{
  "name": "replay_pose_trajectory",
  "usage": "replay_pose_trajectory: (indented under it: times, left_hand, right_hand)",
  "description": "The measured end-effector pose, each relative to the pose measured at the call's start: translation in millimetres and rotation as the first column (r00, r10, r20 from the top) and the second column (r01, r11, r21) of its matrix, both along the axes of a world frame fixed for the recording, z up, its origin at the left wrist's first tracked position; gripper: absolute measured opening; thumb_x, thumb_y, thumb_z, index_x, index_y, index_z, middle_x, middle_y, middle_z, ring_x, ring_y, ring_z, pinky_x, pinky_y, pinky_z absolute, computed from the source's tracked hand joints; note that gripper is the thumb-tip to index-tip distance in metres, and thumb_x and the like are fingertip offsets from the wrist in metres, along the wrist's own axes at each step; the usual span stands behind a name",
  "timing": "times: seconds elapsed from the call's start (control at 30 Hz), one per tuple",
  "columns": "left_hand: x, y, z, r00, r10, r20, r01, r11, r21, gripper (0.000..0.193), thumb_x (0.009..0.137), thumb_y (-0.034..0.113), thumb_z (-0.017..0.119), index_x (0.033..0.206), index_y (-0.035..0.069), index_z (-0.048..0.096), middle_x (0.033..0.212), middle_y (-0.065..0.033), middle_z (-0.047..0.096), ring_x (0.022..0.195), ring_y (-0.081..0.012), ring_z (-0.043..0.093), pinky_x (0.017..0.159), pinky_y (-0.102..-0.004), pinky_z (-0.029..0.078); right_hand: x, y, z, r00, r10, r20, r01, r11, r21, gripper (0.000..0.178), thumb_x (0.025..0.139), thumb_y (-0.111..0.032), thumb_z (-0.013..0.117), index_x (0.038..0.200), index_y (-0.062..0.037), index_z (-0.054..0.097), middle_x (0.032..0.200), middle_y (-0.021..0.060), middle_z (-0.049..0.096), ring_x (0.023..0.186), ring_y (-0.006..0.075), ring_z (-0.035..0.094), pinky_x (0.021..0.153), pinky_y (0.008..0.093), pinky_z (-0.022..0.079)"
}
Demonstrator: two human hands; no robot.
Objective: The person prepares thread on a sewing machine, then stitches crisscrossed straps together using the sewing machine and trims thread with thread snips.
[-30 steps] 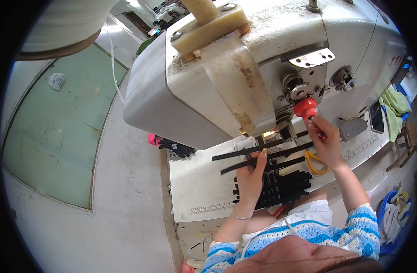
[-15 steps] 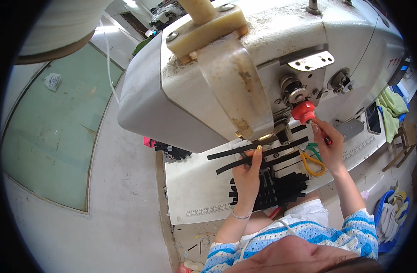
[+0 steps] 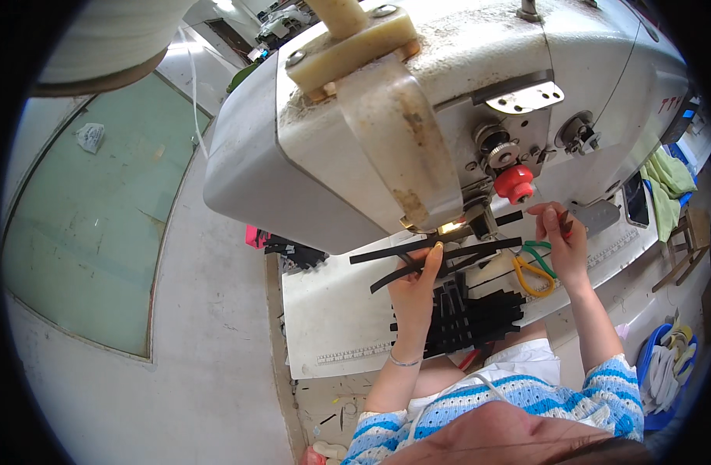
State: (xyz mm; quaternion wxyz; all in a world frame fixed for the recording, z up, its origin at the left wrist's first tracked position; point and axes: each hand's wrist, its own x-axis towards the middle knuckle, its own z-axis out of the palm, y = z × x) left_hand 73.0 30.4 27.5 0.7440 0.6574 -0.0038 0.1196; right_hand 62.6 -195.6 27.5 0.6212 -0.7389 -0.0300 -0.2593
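White table (image 3: 328,322), sewing machine (image 3: 332,163) above: left hand (image 3: 412,298), grip pinched on a black strip (image 3: 479,250); right hand (image 3: 566,246), grip half-curled around a small reddish object (image 3: 566,224).

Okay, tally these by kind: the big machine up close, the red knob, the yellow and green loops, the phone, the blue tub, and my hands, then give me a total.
Machine: 1
Red knob: 1
Loops: 2 (yellow loop, green loop)
Phone: 1
Blue tub: 1
Hands: 2 (left hand, right hand)
Total: 8
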Motion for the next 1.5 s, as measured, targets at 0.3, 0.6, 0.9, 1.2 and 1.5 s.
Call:
replay_pose_trajectory:
  times: [0.3,0.6,0.9,1.2,1.5]
  left_hand:
    - [-28,54,3,0.623,-0.267,0.735,-0.528,0.55,0.647,0.02,0.064,0.004,0.076,0.083,0.006,0.068,0.087,-0.0039,0.06,0.077,-0.0201,0.059,0.064,-0.0262,0.046]
    - [-46,76,17,0.464,-0.419,0.78,-0.691,0.38,0.615,0.028,0.061,0.011,0.078,0.086,0.018,0.071,0.089,0.0042,0.054,0.088,-0.013,0.055,0.066,-0.0242,0.045]
    - [-51,71,17,0.459,-0.426,0.78,-0.677,0.4,0.618,0.027,0.06,0.011,0.077,0.087,0.016,0.071,0.087,0.0035,0.052,0.087,-0.0128,0.055,0.067,-0.0243,0.045]
    - [-53,72,19,0.447,-0.42,0.79,-0.691,0.398,0.603,0.029,0.058,0.01,0.076,0.086,0.016,0.072,0.084,0.0028,0.05,0.086,-0.013,0.054,0.066,-0.0241,0.045]
    - [-50,100,-1,0.739,0.118,0.664,-0.54,0.692,0.478,0.015,0.07,0.001,0.071,0.083,0.004,0.064,0.084,-0.0028,0.052,0.08,-0.013,0.055,0.068,-0.0246,0.045]
  right_hand:
    - [-14,25,14,0.857,0.425,-0.291,-0.386,0.904,0.184,0.033,0.098,-0.031,0.037,0.105,-0.0016,0.049,0.075,-0.0001,0.046,0.072,0.0052,0.043,0.071,0.0196,0.038]
    - [-26,50,25,0.671,0.709,-0.215,-0.73,0.683,-0.024,0.039,0.077,-0.031,0.069,0.096,0.0019,0.061,0.089,0.0109,0.062,0.085,0.0208,0.061,0.078,0.0301,0.046]
    - [-36,47,26,0.696,0.678,-0.237,-0.713,0.689,-0.126,0.038,0.074,-0.029,0.073,0.094,0.0016,0.063,0.087,0.0096,0.063,0.079,0.0193,0.061,0.072,0.0281,0.046]
    - [-35,49,24,0.762,0.636,-0.122,-0.644,0.764,-0.039,0.033,0.074,-0.026,0.073,0.09,0.0013,0.064,0.085,0.0082,0.063,0.077,0.0162,0.059,0.068,0.0271,0.045]
    - [-30,47,10,0.829,0.55,-0.101,-0.522,0.827,0.209,0.026,0.079,-0.015,0.066,0.1,-0.0012,0.059,0.086,0.0067,0.062,0.08,0.0136,0.06,0.075,0.0262,0.047]
